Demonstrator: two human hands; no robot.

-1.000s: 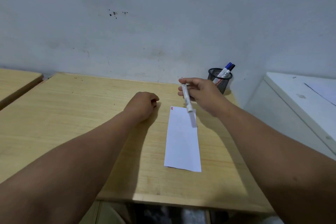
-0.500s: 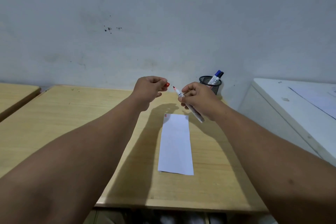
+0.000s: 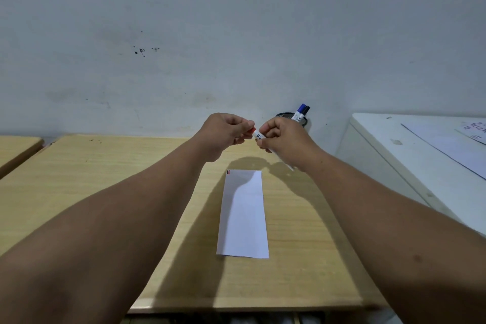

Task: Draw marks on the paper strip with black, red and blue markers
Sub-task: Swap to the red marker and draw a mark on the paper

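A white paper strip [image 3: 243, 214] lies lengthwise on the wooden desk [image 3: 105, 173], with small red marks [image 3: 228, 172] at its far left corner. Above its far end both hands meet. My right hand [image 3: 280, 137] grips the white barrel of the red marker [image 3: 258, 136]. My left hand [image 3: 226, 130] pinches the marker's red cap [image 3: 252, 130], which sits against the barrel's front end. The marker's tip is hidden. Behind my right hand a black mesh pen cup [image 3: 289, 116] holds a blue marker [image 3: 299, 111] and a black marker [image 3: 306, 110].
The desk stands against a grey wall [image 3: 236, 34]. A white cabinet [image 3: 420, 155] with sheets of paper on top stands to the right, level with the desk. Another wooden desk [image 3: 15, 147] is at the far left. The near desk edge crosses the bottom of the view.
My right hand lifted the red marker off the strip. My left hand rose from the desk with the red cap, and the two came together until the cap met the marker's tip.
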